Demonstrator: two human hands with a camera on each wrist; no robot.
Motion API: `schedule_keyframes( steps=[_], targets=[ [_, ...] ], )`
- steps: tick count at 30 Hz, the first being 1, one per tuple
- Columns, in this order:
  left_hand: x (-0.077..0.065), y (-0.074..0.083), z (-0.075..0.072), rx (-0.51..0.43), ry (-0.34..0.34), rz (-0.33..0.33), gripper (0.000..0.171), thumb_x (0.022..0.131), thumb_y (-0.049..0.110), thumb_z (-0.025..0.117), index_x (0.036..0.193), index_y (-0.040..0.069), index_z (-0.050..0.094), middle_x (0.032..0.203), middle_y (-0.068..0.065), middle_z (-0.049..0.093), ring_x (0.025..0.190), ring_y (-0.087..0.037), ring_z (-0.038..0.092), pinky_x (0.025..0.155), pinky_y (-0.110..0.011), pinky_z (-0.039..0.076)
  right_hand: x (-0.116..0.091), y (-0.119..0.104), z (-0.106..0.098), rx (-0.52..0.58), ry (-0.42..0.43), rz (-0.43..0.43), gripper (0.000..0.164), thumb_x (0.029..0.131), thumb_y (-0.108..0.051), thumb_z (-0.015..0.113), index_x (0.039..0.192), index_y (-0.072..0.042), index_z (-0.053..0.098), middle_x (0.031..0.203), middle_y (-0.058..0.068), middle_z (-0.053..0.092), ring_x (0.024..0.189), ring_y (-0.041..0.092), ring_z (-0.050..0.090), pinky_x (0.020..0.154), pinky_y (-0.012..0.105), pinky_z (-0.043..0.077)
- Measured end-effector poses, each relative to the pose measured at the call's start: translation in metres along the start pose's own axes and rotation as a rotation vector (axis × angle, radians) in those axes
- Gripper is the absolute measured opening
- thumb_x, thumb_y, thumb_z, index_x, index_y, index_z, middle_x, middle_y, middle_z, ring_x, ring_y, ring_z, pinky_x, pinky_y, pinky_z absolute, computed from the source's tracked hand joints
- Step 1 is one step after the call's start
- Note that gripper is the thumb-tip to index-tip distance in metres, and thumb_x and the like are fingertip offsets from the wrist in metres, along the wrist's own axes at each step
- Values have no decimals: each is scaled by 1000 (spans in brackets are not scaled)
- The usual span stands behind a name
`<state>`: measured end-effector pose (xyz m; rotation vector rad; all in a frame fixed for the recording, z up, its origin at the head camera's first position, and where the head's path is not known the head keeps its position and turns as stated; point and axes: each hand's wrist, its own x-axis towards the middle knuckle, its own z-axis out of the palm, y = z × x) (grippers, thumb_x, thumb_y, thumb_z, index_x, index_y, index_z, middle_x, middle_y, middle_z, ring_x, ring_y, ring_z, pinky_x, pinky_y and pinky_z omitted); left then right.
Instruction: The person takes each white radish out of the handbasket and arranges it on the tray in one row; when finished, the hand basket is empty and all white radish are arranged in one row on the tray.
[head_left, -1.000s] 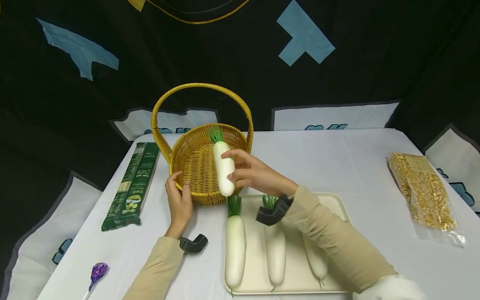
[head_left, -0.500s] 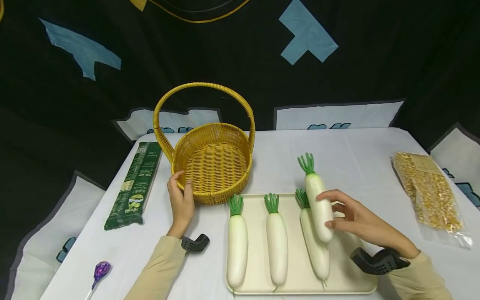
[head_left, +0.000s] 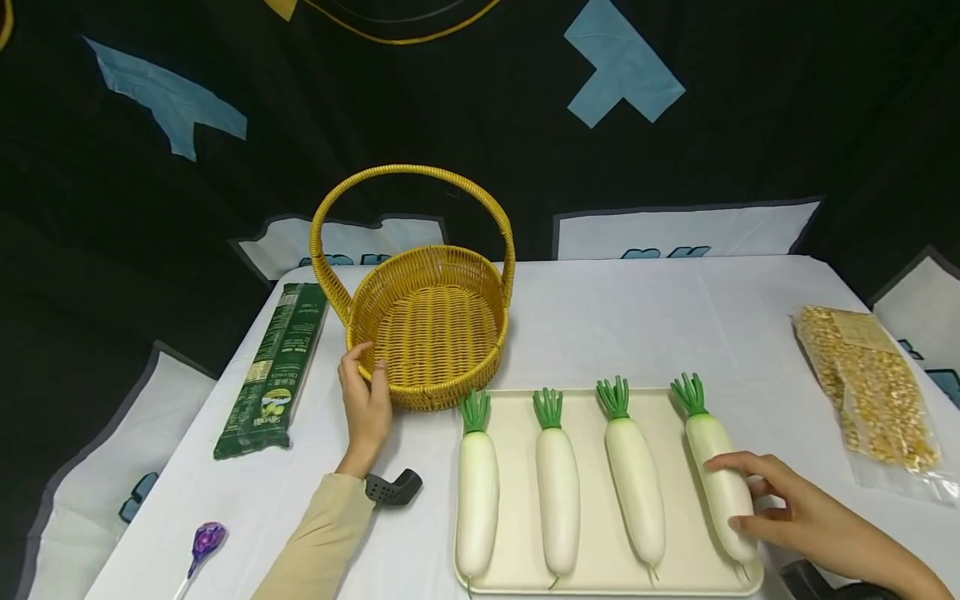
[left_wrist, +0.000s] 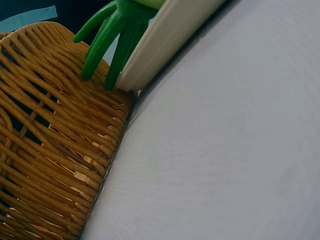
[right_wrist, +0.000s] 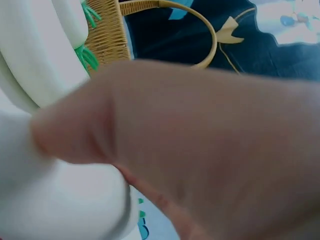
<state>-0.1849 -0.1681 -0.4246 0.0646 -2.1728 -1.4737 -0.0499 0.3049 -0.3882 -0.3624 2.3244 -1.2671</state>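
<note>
My right hand [head_left: 797, 510] holds a white radish [head_left: 711, 442] with green stalks between thumb and fingers, at the right end of a cream tray [head_left: 517, 483]. The thumb side of this hand fills much of the right wrist view, with the radish [right_wrist: 65, 205] under it. Several more radishes lie in a row to its left, among them a middle radish [head_left: 557, 500]. My left hand [head_left: 365, 417] grips the near-left rim of a yellow wicker basket [head_left: 431, 396] that holds nothing. In the left wrist view, the basket's woven wall [left_wrist: 55, 130] stands beside the tray's corner [left_wrist: 165, 40].
A green pasta packet [head_left: 270, 375] lies left of the basket. Nearer on the left is a purple lollipop [head_left: 207, 540]. A clear bag of corn kernels [head_left: 870, 387] lies at the right. The basket's tall handle [head_left: 408, 169] arches over it.
My right hand has carried the radish out of the basket, rightward and down to the tray's right end. The left hand has stayed on the basket rim.
</note>
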Motion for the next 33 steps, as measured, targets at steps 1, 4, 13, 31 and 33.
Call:
schedule_keyframes(
  steps=[1, 4, 13, 31, 33],
  targets=[
    [0, 0, 0, 1, 1, 1, 38, 91, 16, 41, 126, 2, 39, 130, -18, 33, 127, -29, 30, 105, -48, 21, -2, 0, 2, -12, -3, 8, 59, 88, -20, 57, 139, -17, 29, 119, -7, 34, 86, -2, 42, 63, 23, 44],
    [-1, 1, -1, 7, 7, 3, 38, 90, 16, 41, 125, 2, 39, 130, -18, 34, 127, -29, 31, 105, -47, 21, -5, 0, 8, -55, 0, 7, 57, 88, -18, 57, 139, -18, 31, 117, 13, 31, 83, -3, 40, 62, 21, 44],
    [0, 3, 0, 4, -12, -5, 37, 91, 16, 41, 126, 4, 38, 131, -18, 32, 128, -28, 29, 106, -47, 20, -6, -9, 21, -184, -3, 164, 57, 90, -33, 53, 138, -16, 28, 109, 18, 27, 72, 1, 34, 58, 19, 36],
    [-2, 5, 0, 11, -20, -6, 37, 91, 18, 41, 126, 5, 38, 133, -17, 31, 130, -27, 27, 106, -48, 19, -7, -27, 23, -365, 71, 290, 61, 86, -47, 52, 138, -21, 31, 120, 24, 20, 81, 22, 46, 59, 30, 43],
    [-3, 5, -1, 27, -1, -22, 37, 92, 19, 41, 126, 7, 38, 135, -17, 28, 131, -28, 26, 106, -49, 20, -6, -31, 21, -403, 138, 238, 61, 85, -46, 55, 136, -22, 34, 120, 24, 22, 87, 26, 46, 61, 33, 44]
  ],
)
